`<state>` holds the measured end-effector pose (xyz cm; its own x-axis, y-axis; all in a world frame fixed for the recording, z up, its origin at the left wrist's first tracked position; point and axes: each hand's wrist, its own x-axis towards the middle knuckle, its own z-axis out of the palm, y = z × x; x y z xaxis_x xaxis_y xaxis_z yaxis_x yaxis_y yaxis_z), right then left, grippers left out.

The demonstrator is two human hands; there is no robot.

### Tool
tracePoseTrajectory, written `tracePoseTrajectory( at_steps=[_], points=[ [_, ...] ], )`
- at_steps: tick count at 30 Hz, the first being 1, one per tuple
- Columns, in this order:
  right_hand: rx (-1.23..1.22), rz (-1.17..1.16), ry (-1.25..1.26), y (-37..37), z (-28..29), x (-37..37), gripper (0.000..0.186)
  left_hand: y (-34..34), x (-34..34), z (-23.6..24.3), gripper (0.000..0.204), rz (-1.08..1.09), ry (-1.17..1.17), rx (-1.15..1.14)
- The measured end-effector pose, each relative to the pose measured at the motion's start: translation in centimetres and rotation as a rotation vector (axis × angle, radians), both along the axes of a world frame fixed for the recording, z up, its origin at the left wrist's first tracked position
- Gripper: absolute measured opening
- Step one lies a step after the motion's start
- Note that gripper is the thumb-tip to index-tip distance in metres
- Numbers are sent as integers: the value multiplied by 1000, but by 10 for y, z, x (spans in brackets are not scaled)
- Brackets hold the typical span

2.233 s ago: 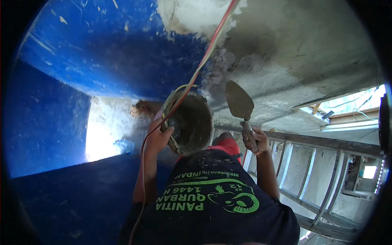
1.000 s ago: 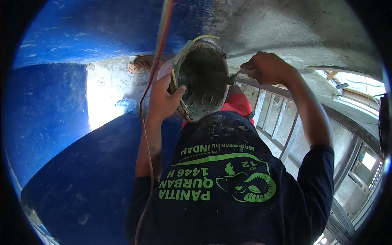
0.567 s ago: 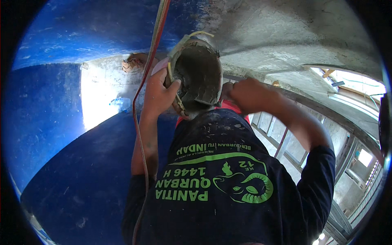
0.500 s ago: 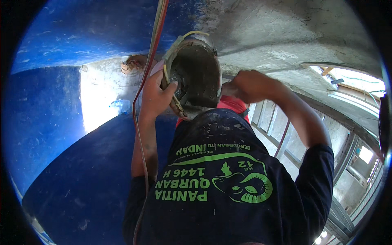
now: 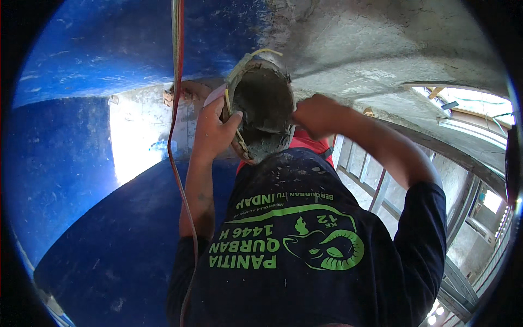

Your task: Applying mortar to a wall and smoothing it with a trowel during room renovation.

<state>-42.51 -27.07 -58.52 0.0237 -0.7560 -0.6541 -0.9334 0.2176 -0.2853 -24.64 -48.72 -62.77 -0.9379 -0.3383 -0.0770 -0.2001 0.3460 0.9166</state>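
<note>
A worn bucket (image 5: 248,64) with a mortar-crusted rim is held in front of my body, its mouth facing up toward me. Wet grey mortar (image 5: 261,141) coats its inside and gathers at the near end. My left hand (image 5: 216,128) grips the left rim, thumb over the edge, beside a yellowish cord (image 5: 229,109) that runs along it. At the opposite rim, my right hand (image 5: 318,116) is closed in a fist. Whatever it holds is hidden by the fingers and too dark to make out inside the bucket.
A red and pale cable (image 5: 173,136) hangs down past my left forearm. Blue-painted surface (image 5: 60,147) lies on the left, rough grey plaster (image 5: 376,49) at the upper right. Metal framing (image 5: 381,191) stands on the right, below a bright opening (image 5: 474,106).
My right hand has moved left and up against the bucket's rim. The bucket has shifted slightly toward me with my left hand still on it. The cable's upper part has swung left.
</note>
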Motion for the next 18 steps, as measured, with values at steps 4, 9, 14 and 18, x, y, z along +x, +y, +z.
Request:
tracePoseTrajectory(
  at_steps=[4, 9, 14, 18],
  points=[
    [-70, -339, -583, 22, -17, -35, 37, -2, -2, 6, 33, 61, -18, 154],
    [-78, -1035, -1006, 78, -19, -66, 36, -5, 6, 12, 32, 104, 61, -17],
    [-587, -1200, -1140, 120, 15, -72, 43, -13, 27, -2, 45, 115, -24, -130],
    [-960, -945, -1190, 106, 86, -88, 56, -26, 37, -50, 40, 193, 7, -80]
  ],
)
